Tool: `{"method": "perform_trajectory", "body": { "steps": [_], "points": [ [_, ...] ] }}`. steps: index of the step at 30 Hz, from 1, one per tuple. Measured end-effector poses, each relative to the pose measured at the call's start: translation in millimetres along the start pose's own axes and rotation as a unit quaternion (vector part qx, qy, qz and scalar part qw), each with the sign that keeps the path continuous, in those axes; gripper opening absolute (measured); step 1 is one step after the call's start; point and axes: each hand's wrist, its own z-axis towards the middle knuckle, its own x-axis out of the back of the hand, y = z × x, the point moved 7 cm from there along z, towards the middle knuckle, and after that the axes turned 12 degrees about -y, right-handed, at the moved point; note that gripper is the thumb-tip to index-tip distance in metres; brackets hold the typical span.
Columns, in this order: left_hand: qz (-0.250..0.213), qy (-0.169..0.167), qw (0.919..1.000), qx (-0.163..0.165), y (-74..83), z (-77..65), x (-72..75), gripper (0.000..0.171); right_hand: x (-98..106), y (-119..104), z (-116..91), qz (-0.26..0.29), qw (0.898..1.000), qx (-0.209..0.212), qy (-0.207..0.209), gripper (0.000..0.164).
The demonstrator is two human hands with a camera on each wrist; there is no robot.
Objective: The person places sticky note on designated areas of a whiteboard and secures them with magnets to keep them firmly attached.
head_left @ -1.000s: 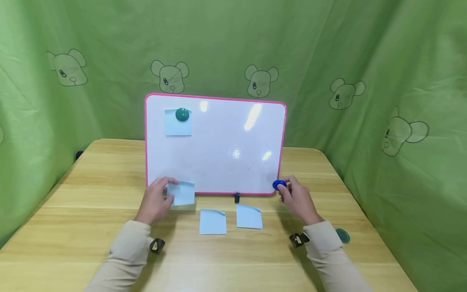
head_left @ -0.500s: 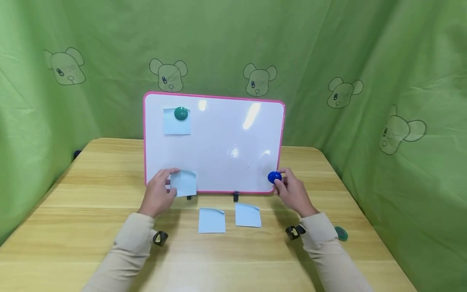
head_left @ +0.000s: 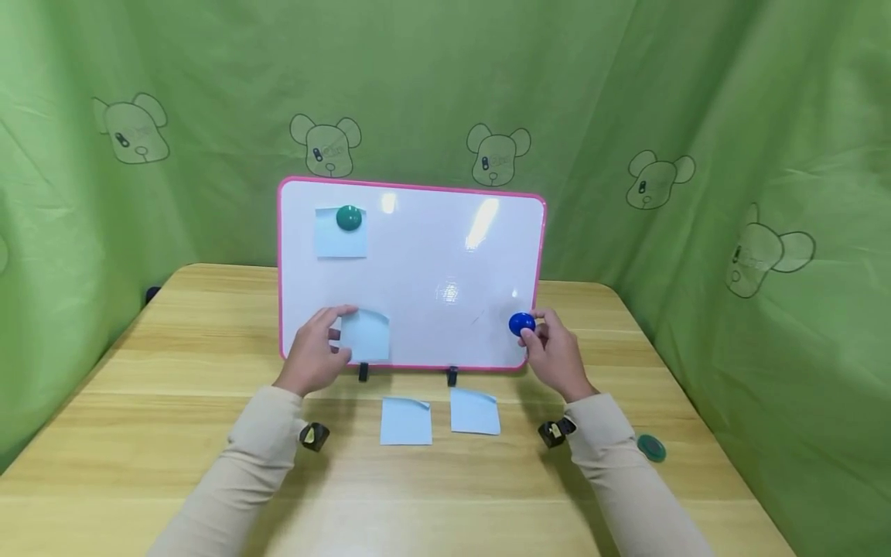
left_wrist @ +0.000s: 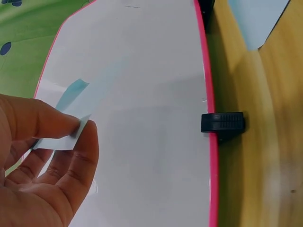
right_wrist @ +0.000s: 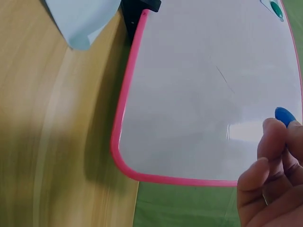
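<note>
My left hand (head_left: 316, 352) pinches a light blue sticky note (head_left: 367, 336) by its left side, in front of the lower left of a pink-framed whiteboard (head_left: 431, 271). In the left wrist view the held note (left_wrist: 59, 142) is bent between thumb and fingers. At the board's lower right, my right hand (head_left: 557, 352) pinches a round blue magnet (head_left: 521, 324); only the edge of that blue magnet (right_wrist: 285, 116) shows in the right wrist view. A green magnet (head_left: 349, 218) sits over another blue note (head_left: 340, 241) at the board's upper left.
Two more blue notes (head_left: 406, 422) (head_left: 475, 411) lie on the wooden table (head_left: 431, 503) before the board, each with a curled corner. Black feet (head_left: 363, 373) (head_left: 452, 377) support the board. A green magnet (head_left: 651, 448) lies beside the right forearm. Green curtain (head_left: 418, 77) surrounds the table.
My left hand has raised the sticky note and carried it rightward over the board's lower left. My right hand has moved up and slightly left with the blue magnet.
</note>
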Motion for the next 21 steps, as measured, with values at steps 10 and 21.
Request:
{"method": "perform_trajectory", "body": {
  "steps": [10,21],
  "points": [
    [-0.012,-0.015,0.9998,0.002,7.9,13.5,-2.7,0.064,-3.0,-5.5,9.9,0.028,1.0,0.005,0.012,0.02],
    [-0.026,-0.015,0.9994,0.016,10.6,25.6,-1.9,0.066,-4.4,-23.9,26.1,0.046,0.998,0.02,0.028,0.018]
  ]
}}
